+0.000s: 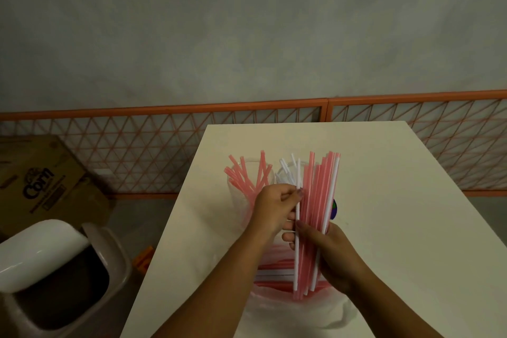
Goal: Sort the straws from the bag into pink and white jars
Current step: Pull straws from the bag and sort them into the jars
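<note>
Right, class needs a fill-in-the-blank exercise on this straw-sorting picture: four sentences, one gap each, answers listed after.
1. The right hand holds a bundle of straws that are mostly ____ in colour.
2. The left hand pinches a single ____ straw.
3. The left jar holds only ____ straws.
4. The cardboard box on the floor reads "____".

Missing words: pink; white; pink; Corn

Bare table (pixel 397 200) right of jars (pixel 255 186)
</note>
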{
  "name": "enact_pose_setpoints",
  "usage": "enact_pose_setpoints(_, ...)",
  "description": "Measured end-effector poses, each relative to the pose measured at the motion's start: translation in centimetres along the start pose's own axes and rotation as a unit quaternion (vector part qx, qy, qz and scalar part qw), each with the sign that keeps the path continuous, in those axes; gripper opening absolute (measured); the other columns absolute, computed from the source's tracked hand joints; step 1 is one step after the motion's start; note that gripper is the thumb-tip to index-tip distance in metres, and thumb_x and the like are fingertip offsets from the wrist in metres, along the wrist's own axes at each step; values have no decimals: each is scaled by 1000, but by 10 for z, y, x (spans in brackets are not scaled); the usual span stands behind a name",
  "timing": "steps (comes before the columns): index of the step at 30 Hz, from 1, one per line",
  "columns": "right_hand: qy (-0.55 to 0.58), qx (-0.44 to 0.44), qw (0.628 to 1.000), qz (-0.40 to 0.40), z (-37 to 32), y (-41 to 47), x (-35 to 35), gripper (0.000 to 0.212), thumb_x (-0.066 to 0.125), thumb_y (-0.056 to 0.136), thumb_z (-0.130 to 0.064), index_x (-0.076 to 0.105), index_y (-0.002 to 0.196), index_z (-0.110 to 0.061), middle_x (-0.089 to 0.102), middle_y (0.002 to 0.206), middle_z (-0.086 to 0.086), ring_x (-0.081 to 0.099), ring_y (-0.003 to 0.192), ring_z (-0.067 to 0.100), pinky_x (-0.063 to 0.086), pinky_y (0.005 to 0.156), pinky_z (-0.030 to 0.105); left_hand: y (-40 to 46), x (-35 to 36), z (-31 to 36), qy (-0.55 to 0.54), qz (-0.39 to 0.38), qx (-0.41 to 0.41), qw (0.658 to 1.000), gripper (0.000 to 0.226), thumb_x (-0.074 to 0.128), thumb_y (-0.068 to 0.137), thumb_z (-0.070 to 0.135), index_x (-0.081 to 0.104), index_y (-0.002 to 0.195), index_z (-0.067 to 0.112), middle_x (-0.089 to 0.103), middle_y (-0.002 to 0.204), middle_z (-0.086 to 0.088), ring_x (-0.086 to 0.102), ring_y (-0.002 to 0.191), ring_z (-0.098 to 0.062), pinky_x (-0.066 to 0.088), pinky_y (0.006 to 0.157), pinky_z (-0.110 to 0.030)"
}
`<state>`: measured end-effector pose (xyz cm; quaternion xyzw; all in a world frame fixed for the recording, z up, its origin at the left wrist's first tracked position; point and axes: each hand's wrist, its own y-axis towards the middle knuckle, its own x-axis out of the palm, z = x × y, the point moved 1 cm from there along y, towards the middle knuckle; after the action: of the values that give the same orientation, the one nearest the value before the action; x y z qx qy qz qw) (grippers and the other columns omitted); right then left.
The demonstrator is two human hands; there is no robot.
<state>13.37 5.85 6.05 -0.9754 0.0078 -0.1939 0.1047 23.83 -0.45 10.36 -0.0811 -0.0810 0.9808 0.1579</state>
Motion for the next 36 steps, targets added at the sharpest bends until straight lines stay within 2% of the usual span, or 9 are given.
enact_pose_setpoints(3,-11,3,1000,-24,5,-6,-1,21,55,89,-10,62,108,-5,72,83,9,69,74,20,56,69,26,3,-4,4,-11,68,27,997,18,54,92,13,68,93,2,67,73,-5,67,65,-16,57,63,-26)
enact_pose_setpoints(9,-9,-6,999,-41,11,-16,-12,22,55,89,-8,63,107,0,66,77,9,62,67,18,53,67,24,12,-13,33,-125,130,99,979,15,47,94,4,61,98,-2,70,91,-17,70,71,-12,57,71,-21)
enact_pose_setpoints(15,0,-12,1000,-8,11,-18,-31,21,55,88,-8,63,105,1,64,77,10,61,67,19,53,66,25,25,-18,62,-117,234,248,933,17,45,96,7,53,86,20,69,91,-6,70,90,-17,56,83,-29)
enact_pose_setpoints(20,-13,-17,1000,0,5,-19,-36,25,55,88,-14,61,109,0,63,72,7,60,65,17,52,63,23,38,3,39,7,205,261,943,13,44,96,8,51,91,18,68,100,-3,67,99,-16,54,88,-30)
enact_pose_setpoints(23,2,-14,1000,-4,1,-18,-36,30,53,89,-15,56,116,-1,62,73,8,59,65,18,52,62,27,46,13,14,99,174,221,955,6,48,95,9,50,100,12,69,108,-4,65,103,-17,51,79,-17)
enact_pose_setpoints(26,-7,-13,1000,-8,-2,-16,-37,28,50,93,-18,52,120,-11,62,74,5,56,63,17,49,64,29,47,18,3,138,168,181,959,34,52,93,8,42,125,16,67,115,-2,65,103,-15,49,77,-16)
enact_pose_setpoints(30,-7,-11,1000,-3,-4,-13,-37,23,46,95,-14,52,117,-12,60,73,3,54,60,15,49,63,30,45,22,4,189,140,184,954,64,53,91,2,25,143,27,57,131,-3,57,114,-14,45,89,-17)
enact_pose_setpoints(33,4,-13,1000,-7,-5,-12,-33,21,47,95,-14,55,114,-9,59,73,4,54,60,15,49,61,30,42,22,5,312,153,224,911,60,51,93,12,24,145,24,32,151,-2,32,139,-18,33,110,-27)
enact_pose_setpoints(36,15,-21,1000,-13,-7,-12,-30,20,48,93,-12,56,110,-4,58,72,4,54,60,15,50,59,29,23,31,8,264,157,274,912,51,51,94,19,33,142,20,37,148,1,30,133,-3,27,101,-7)
